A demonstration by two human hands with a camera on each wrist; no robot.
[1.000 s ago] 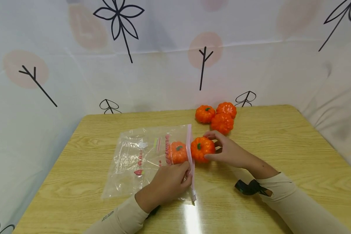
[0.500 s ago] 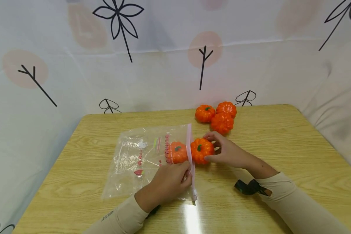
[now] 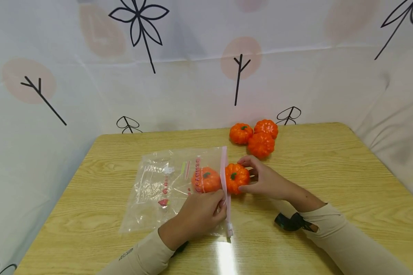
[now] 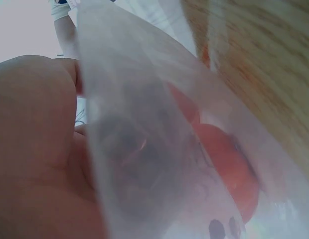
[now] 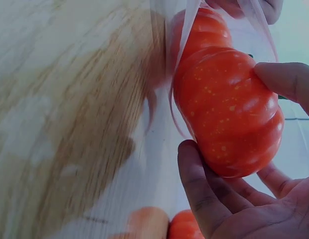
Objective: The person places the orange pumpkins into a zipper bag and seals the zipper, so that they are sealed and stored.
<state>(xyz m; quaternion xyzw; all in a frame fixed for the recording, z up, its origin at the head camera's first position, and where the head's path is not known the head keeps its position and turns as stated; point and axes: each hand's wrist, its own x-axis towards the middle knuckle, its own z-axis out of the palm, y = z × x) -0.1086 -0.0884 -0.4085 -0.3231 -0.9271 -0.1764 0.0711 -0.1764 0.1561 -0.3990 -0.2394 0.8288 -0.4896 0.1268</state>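
A clear zip bag with a pink zip edge and strawberry print lies flat, its mouth facing right. My left hand pinches the near part of that pink edge. One small orange pumpkin is inside, seen through the plastic. My right hand grips a second orange pumpkin at the bag's mouth, thumb and fingers around its right side. In the right wrist view this held pumpkin touches the one in the bag, and its front part is between the plastic layers.
Three more orange pumpkins sit together at the back of the wooden table. A white printed cloth hangs right behind the table's far edge. Black wrist straps show at the sleeves.
My right hand has moved slightly left with its pumpkin, pushing it further into the bag's mouth. The pumpkin inside has shifted a little left. My left hand has stayed put.
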